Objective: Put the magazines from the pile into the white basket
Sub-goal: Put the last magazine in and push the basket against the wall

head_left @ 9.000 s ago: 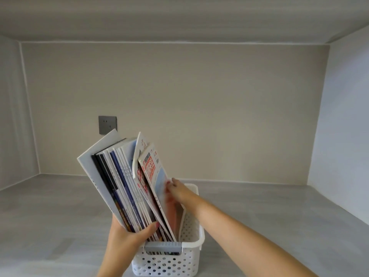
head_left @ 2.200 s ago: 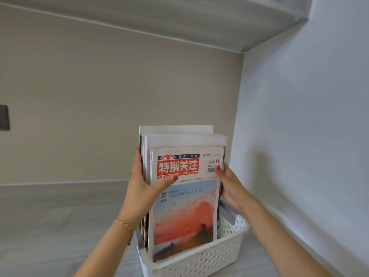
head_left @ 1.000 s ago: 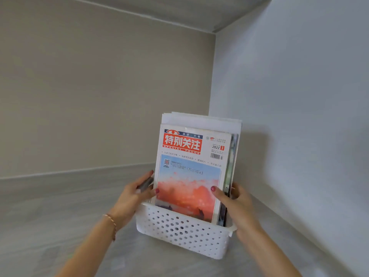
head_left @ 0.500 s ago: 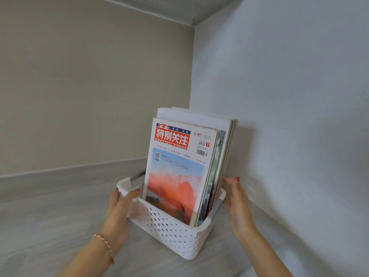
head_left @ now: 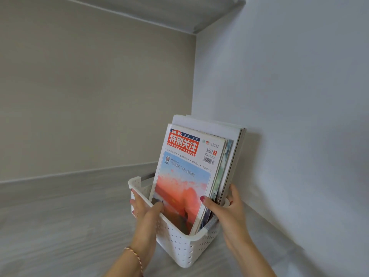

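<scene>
The white perforated basket (head_left: 185, 248) stands on the grey shelf, close to the right wall. Several magazines (head_left: 189, 172) stand upright in it, leaning back toward the wall; the front one has a red title block and an orange sky cover. My left hand (head_left: 144, 208) grips the basket's long front wall, thumb inside and fingers outside. My right hand (head_left: 227, 210) holds the basket's right end, its thumb pressed against the edges of the magazines.
The grey shelf surface (head_left: 60, 232) stretches to the left. A beige back wall (head_left: 89, 96) and a pale right wall (head_left: 299, 116) meet in a corner behind the basket. Another shelf board (head_left: 179, 11) runs overhead.
The basket has turned a little and sits nearer the right wall. My hands went from resting beside its ends to gripping it, the left over the front wall, the right at the magazine edges.
</scene>
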